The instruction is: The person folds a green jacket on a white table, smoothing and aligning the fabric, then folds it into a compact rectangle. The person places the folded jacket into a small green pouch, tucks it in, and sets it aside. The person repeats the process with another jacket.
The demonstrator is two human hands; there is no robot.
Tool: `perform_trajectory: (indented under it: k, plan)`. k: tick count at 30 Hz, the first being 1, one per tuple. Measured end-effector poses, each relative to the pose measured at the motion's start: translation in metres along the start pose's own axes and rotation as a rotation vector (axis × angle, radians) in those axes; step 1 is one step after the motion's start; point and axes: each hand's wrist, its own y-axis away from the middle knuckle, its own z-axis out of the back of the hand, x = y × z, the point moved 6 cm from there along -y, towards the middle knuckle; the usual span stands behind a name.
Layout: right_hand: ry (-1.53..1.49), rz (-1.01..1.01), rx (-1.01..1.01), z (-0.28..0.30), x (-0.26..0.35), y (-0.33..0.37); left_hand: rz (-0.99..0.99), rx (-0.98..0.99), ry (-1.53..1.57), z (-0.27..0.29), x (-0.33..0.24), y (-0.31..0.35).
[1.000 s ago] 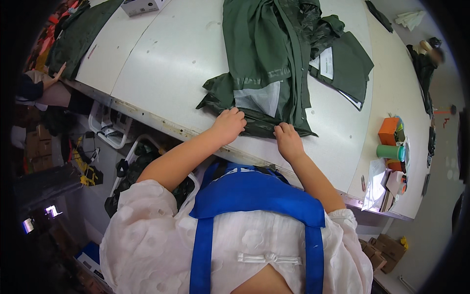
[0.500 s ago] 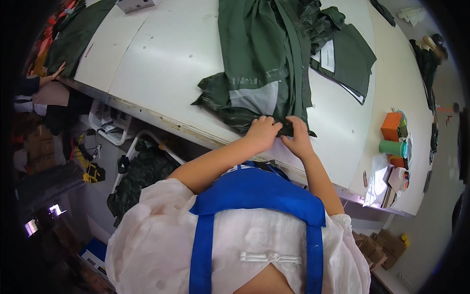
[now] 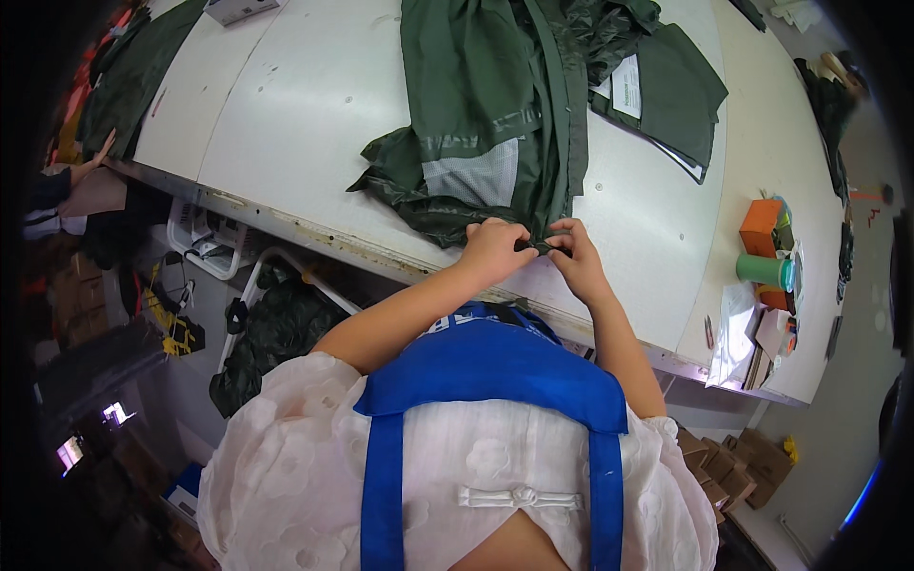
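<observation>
A dark green coated garment point(image 3: 466, 90) lies lengthwise on the white table, with a pale grey mesh patch point(image 3: 473, 176) showing near its lower end. At the edge closest to me, my left hand point(image 3: 493, 250) pinches the garment's gathered hem, its fingers closed. Just beside it, my right hand point(image 3: 577, 264) grips the same hem between thumb and fingers. A short dark bunch of the fabric shows between the two hands. Exactly which layers are pinched is hidden by the fingers.
Folded green pieces with a white paper label point(image 3: 626, 88) lie at the far right. An orange box point(image 3: 760, 226) and a green cylinder point(image 3: 759, 270) stand near the right edge. Below the table, a white-framed basket holds dark fabric point(image 3: 286, 333). Another person's hand point(image 3: 103, 147) rests on fabric at left.
My hands have come closer together, and the right hand's fingers have closed on the hem. In the picture, garment and table have shifted slightly left and up.
</observation>
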Motion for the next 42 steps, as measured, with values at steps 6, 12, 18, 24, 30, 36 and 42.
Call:
perform_trajectory:
  k: [6, 12, 18, 24, 30, 36, 42]
  plan:
    - [0.527, 0.376, -0.079, -0.011, 0.028, 0.011, -0.161, -0.074, -0.006, -0.002, 0.003, 0.007]
    - [0.973, 0.694, -0.22, -0.034, 0.059, 0.022, -0.205, -0.245, -0.084, 0.013, -0.019, 0.016]
    - [1.049, 0.628, -0.251, -0.012, 0.061, 0.028, -0.142, -0.401, -0.222, 0.054, -0.004, 0.016]
    - [1.035, 0.646, -0.266, -0.012, 0.083, 0.044, -0.136, -0.52, -0.229, 0.098, -0.006, 0.042]
    - [0.949, 0.769, -0.302, -0.047, 0.12, 0.045, -0.341, -0.457, -0.192, 0.101, -0.026, 0.046]
    - [0.913, 0.915, -0.235, -0.076, 0.116, 0.019, -0.45, -0.525, -0.158, 0.093, -0.031, 0.05]
    - [0.877, 0.907, -0.276, -0.074, 0.117, 0.017, -0.208, -0.634, -0.19, 0.106, -0.009, 0.044]
